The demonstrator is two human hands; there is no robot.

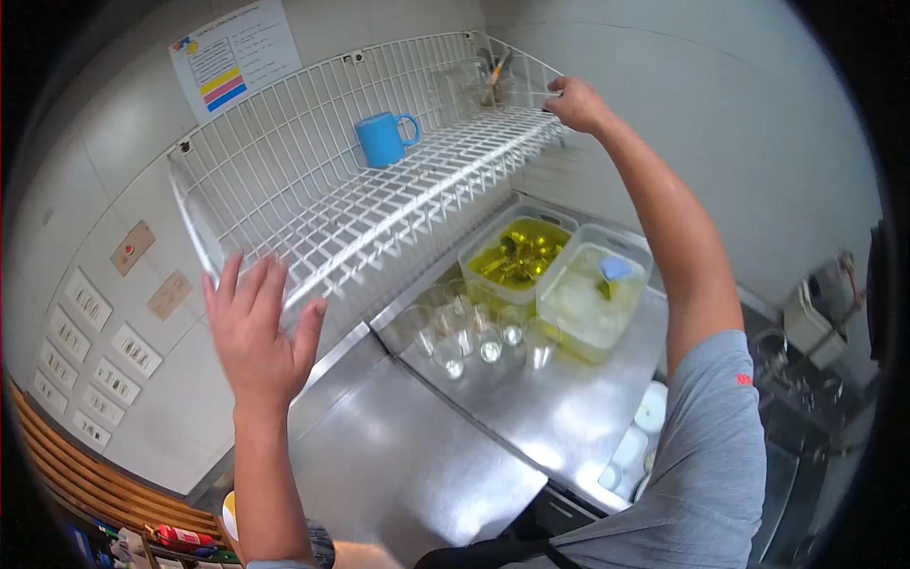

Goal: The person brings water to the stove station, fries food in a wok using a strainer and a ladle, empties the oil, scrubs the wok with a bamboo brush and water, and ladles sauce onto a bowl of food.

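A white wire rack hangs on the wall, with a blue mug standing on it. At the rack's right end, my right hand has its fingers closed round the wire edge. My left hand is raised at the front left corner, fingers spread, palm towards the rack; whether the fingertips touch the wire is unclear. Clear glassware and a holder with utensils stand at the rack's right end.
Below, on the steel counter, are several clear glasses, a tub of yellow liquid with metal items and a cloudy tub with a blue-and-yellow sponge. White dishes lie lower right. A sink area is at the far right.
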